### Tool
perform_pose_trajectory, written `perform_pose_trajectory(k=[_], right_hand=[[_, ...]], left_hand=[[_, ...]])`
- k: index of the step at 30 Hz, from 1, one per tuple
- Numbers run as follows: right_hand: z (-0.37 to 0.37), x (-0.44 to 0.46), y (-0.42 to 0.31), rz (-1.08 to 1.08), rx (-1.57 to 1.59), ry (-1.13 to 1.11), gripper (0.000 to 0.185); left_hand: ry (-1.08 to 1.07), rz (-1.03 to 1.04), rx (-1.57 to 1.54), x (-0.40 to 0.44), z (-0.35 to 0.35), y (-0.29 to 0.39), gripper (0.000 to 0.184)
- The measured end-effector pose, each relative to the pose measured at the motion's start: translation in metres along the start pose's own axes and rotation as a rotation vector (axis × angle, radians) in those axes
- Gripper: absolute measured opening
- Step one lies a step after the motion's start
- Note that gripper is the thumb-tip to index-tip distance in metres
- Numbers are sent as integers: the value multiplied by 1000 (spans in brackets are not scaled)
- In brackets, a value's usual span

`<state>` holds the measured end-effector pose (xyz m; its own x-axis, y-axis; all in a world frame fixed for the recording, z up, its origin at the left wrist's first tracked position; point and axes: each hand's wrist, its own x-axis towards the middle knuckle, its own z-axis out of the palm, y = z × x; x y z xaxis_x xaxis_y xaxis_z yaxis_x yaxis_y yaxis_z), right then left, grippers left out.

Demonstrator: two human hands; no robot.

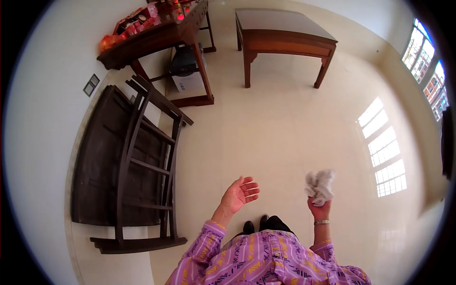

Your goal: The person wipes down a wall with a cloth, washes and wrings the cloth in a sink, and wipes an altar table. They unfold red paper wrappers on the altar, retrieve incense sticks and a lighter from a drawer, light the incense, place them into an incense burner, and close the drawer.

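My left hand (240,194) is held out over the floor in front of my body, palm partly up, its fingers apart and nothing in it. On the right, my right hand (319,209) grips a crumpled whitish cloth (320,186), which bunches up above the fingers and hides most of them. A bracelet or watch band circles the right wrist. Both hands are well apart and touch no furniture.
Dark wooden frame (128,161) and panel lean on the left wall. A wooden table (289,40) stands ahead. At upper left, a long table (156,42) bears red items, with a white box (190,84) beneath. Windows (425,61) are at right.
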<state>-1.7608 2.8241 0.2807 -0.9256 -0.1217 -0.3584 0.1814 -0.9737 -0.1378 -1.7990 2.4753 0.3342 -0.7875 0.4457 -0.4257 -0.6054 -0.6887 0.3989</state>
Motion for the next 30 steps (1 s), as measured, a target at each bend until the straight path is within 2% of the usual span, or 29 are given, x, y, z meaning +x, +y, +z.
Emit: perform_pose_trajectory(k=[1,2,3,4,5,6,7,8,9,11,12,13,14,16,17,18,20,23,25,28,30], right_hand=[[-4,18,-8,-41,3,21,35],[-7,36,-16,-81,6,42,34],[-8,56,-22,-29,-81,43,36],[-11,76,-29,23,-168,40,39],[17,92,-24,9,-439,256,41],[18,113,-29,79,-367,137,40],[18,137,-28,95,-367,125,40],[29,166,-25,59,-289,110,41],[42,191,-23,53,-322,118,41],[85,238,-18,71,-504,154,44],[97,264,-19,145,-479,45,45],[109,290,-18,219,-455,-65,47],[126,313,-15,231,-456,-72,47],[165,352,1,197,-609,-73,48],[186,368,13,91,-779,-103,49],[190,387,15,188,-736,-132,50],[206,417,24,374,-579,-180,52],[230,459,44,394,-615,-186,53],[246,488,53,391,-640,-166,53],[269,534,62,431,-585,-226,53],[294,566,63,406,-571,-204,52]], left_hand=[[4,9,-3,18,-6,8,40],[101,72,411,36,-17,12,38],[198,132,824,51,-18,20,37],[244,192,1491,61,-21,29,34],[258,199,1481,72,-22,43,34],[207,440,1792,82,-23,59,34],[146,692,2098,91,-24,74,34],[227,721,1760,109,-24,92,36],[243,731,1769,122,-23,112,36],[477,664,1438,140,-21,154,33],[487,671,1445,147,-18,173,33],[565,770,1498,153,-16,193,32],[647,864,1544,159,-16,211,31],[727,932,1475,176,-28,240,32],[786,1002,1407,181,-32,252,33],[806,942,1245,186,-34,261,33],[836,950,1162,193,-36,286,31],[900,977,1075,214,-46,339,27],[880,1103,921,227,-29,386,30],[854,1330,886,252,-10,453,27],[851,1406,871,266,3,498,27]])
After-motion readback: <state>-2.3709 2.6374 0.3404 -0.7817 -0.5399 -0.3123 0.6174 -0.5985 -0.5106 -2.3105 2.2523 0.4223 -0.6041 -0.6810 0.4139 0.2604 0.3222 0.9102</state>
